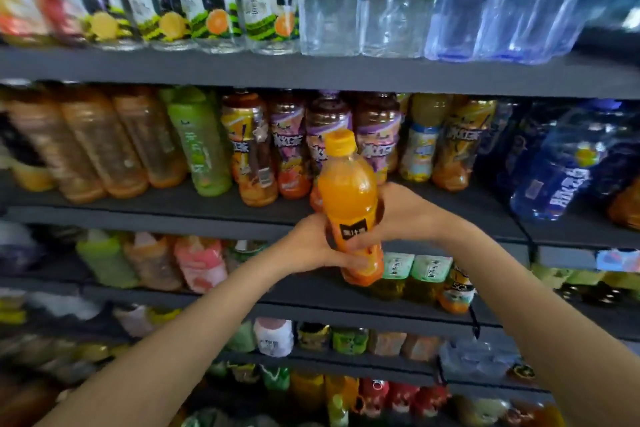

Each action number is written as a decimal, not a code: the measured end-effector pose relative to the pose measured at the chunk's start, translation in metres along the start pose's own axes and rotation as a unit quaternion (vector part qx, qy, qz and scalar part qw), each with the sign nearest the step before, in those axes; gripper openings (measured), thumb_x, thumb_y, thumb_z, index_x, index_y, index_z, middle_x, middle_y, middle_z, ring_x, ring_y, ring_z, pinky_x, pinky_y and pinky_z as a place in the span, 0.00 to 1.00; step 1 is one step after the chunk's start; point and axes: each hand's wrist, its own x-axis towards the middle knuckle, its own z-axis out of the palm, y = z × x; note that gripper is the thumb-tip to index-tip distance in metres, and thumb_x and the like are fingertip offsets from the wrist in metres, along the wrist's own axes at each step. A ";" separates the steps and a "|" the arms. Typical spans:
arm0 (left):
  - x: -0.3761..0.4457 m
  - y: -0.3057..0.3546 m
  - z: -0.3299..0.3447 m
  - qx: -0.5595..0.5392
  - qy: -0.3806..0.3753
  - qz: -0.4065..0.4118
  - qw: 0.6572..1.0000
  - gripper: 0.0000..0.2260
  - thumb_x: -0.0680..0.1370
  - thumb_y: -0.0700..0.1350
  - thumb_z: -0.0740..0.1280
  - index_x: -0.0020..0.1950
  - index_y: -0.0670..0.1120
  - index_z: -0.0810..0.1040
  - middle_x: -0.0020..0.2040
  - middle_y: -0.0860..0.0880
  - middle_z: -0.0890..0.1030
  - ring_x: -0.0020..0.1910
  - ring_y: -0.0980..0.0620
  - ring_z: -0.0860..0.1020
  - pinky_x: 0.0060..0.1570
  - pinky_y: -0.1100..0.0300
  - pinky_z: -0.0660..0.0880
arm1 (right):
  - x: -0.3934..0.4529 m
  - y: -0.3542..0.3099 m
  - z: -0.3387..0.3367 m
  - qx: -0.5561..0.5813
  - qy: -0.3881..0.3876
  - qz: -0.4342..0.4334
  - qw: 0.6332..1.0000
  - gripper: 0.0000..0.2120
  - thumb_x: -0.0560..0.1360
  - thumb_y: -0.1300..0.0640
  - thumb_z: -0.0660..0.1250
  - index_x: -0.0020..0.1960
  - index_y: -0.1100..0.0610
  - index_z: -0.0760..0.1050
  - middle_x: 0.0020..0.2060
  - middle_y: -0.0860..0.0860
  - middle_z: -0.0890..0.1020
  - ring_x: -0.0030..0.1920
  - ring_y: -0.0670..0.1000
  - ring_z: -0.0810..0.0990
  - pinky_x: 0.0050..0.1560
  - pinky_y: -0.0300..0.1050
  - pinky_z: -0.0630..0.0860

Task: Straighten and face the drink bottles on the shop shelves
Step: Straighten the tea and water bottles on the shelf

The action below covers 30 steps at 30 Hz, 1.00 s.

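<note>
dark grey shop shelves (pixel 311 71) stacked in tiers, top one with clear soda bottles (pixel 329 0), next down purple-label tea bottles (pixel 375 135), a green bottle (pixel 202 146), lower rows pretty blurry

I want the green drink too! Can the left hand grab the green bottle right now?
Probably not yet. The left hand is gripping the orange bottle together with the right hand. The green bottle stands unblocked at the shelf front, so a freed hand could likely get it.

- Orange drink bottle (pixel 349 199): yellow-orange cap, dark label, upright with a slight tilt, off the shelf.
- Shelved bottles (pixel 287 146): packed in rows behind it, labels facing unevenly.
</note>
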 end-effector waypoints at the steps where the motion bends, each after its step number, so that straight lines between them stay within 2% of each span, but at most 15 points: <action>1: -0.011 -0.004 -0.013 -0.015 0.026 -0.008 1.000 0.31 0.58 0.53 0.79 0.58 0.49 0.75 0.55 0.51 0.81 0.55 0.55 0.78 0.55 0.56 0.75 | 0.011 -0.012 0.008 -0.019 -0.005 -0.014 1.000 0.20 0.61 0.53 0.80 0.50 0.55 0.78 0.45 0.49 0.83 0.48 0.46 0.80 0.50 0.43 0.76; 4: -0.050 -0.017 -0.055 -0.036 0.130 -0.029 0.990 0.38 0.58 0.51 0.80 0.64 0.46 0.70 0.58 0.50 0.79 0.56 0.55 0.78 0.55 0.60 0.76 | 0.047 -0.059 0.038 -0.002 -0.004 -0.050 0.999 0.16 0.59 0.54 0.80 0.43 0.51 0.78 0.39 0.45 0.82 0.43 0.42 0.79 0.48 0.41 0.76; 6: -0.088 -0.031 -0.097 -0.053 0.211 -0.037 0.975 0.35 0.61 0.46 0.81 0.64 0.49 0.68 0.57 0.53 0.78 0.56 0.57 0.76 0.53 0.66 0.75 | 0.077 -0.102 0.072 0.007 -0.009 -0.094 0.996 0.14 0.59 0.55 0.81 0.40 0.50 0.78 0.37 0.44 0.82 0.39 0.40 0.78 0.46 0.41 0.76; 8: -0.119 -0.040 -0.132 -0.054 0.265 -0.041 0.962 0.31 0.64 0.41 0.79 0.58 0.56 0.66 0.54 0.58 0.76 0.54 0.60 0.75 0.48 0.71 0.73 | 0.099 -0.137 0.103 0.042 -0.003 -0.124 0.991 0.15 0.59 0.55 0.81 0.43 0.52 0.80 0.39 0.47 0.84 0.41 0.43 0.80 0.48 0.43 0.77; 10: -0.165 -0.062 -0.176 -0.046 0.317 -0.048 0.946 0.30 0.65 0.42 0.78 0.58 0.55 0.64 0.53 0.60 0.74 0.53 0.62 0.74 0.44 0.73 0.73 | 0.122 -0.184 0.147 0.059 -0.019 -0.155 0.986 0.16 0.61 0.57 0.80 0.46 0.55 0.81 0.42 0.48 0.84 0.45 0.46 0.81 0.49 0.41 0.77; 12: -0.221 -0.086 -0.227 -0.037 0.350 -0.061 0.934 0.35 0.63 0.47 0.80 0.62 0.52 0.62 0.56 0.58 0.74 0.57 0.58 0.75 0.49 0.67 0.75 | 0.153 -0.238 0.204 0.069 -0.040 -0.191 0.978 0.20 0.61 0.57 0.80 0.51 0.56 0.80 0.46 0.50 0.84 0.49 0.48 0.82 0.54 0.46 0.78; 14: -0.263 -0.105 -0.265 -0.022 0.376 -0.083 0.923 0.39 0.58 0.54 0.80 0.62 0.57 0.61 0.58 0.56 0.75 0.58 0.55 0.75 0.55 0.56 0.75 | 0.169 -0.282 0.246 0.057 -0.063 -0.231 0.969 0.27 0.62 0.53 0.80 0.58 0.55 0.76 0.51 0.50 0.83 0.53 0.49 0.81 0.57 0.52 0.76; 16: -0.312 -0.129 -0.311 -0.024 0.412 -0.085 0.907 0.39 0.54 0.57 0.80 0.59 0.63 0.62 0.58 0.53 0.77 0.58 0.52 0.76 0.57 0.51 0.75 | 0.190 -0.332 0.296 0.051 -0.077 -0.254 0.963 0.32 0.64 0.50 0.78 0.64 0.54 0.70 0.57 0.49 0.79 0.57 0.48 0.77 0.59 0.50 0.74; 18: -0.355 -0.148 -0.355 -0.026 0.446 -0.095 0.890 0.40 0.51 0.58 0.80 0.57 0.66 0.64 0.59 0.50 0.78 0.59 0.49 0.77 0.58 0.46 0.74 | 0.205 -0.376 0.338 0.047 -0.096 -0.265 0.958 0.31 0.68 0.51 0.75 0.67 0.55 0.66 0.58 0.47 0.75 0.58 0.46 0.74 0.57 0.41 0.71; 20: -0.392 -0.162 -0.393 -0.039 0.483 -0.107 0.868 0.39 0.51 0.54 0.80 0.58 0.59 0.66 0.57 0.49 0.78 0.60 0.47 0.76 0.59 0.45 0.73 | 0.222 -0.411 0.370 0.035 -0.121 -0.258 0.958 0.28 0.71 0.50 0.72 0.66 0.57 0.67 0.57 0.47 0.74 0.58 0.45 0.72 0.54 0.38 0.68; 22: -0.421 -0.173 -0.429 -0.048 0.511 -0.116 0.850 0.39 0.55 0.48 0.82 0.61 0.52 0.66 0.57 0.48 0.78 0.59 0.47 0.77 0.59 0.45 0.73 | 0.246 -0.436 0.394 0.015 -0.126 -0.236 0.963 0.27 0.72 0.48 0.70 0.66 0.57 0.67 0.61 0.49 0.74 0.61 0.49 0.73 0.55 0.41 0.70; 24: -0.444 -0.186 -0.464 -0.042 0.530 -0.128 0.837 0.34 0.62 0.43 0.80 0.61 0.52 0.65 0.58 0.48 0.78 0.58 0.48 0.77 0.59 0.44 0.73 | 0.275 -0.458 0.410 0.014 -0.126 -0.212 0.969 0.24 0.74 0.49 0.69 0.65 0.57 0.68 0.62 0.50 0.74 0.61 0.51 0.74 0.53 0.42 0.71; 28: -0.462 -0.219 -0.529 -0.037 0.575 -0.147 0.804 0.31 0.64 0.43 0.79 0.60 0.49 0.65 0.58 0.49 0.76 0.58 0.48 0.76 0.60 0.46 0.73 | 0.338 -0.493 0.433 0.013 -0.107 -0.201 0.974 0.20 0.74 0.50 0.68 0.62 0.56 0.70 0.61 0.51 0.74 0.60 0.51 0.74 0.58 0.49 0.74; 30: -0.459 -0.235 -0.559 -0.045 0.589 -0.158 0.791 0.30 0.65 0.43 0.78 0.59 0.49 0.65 0.56 0.50 0.75 0.57 0.49 0.75 0.59 0.50 0.73 | 0.369 -0.503 0.443 0.021 -0.092 -0.203 0.975 0.19 0.74 0.51 0.68 0.62 0.56 0.71 0.59 0.50 0.75 0.57 0.50 0.75 0.53 0.48 0.77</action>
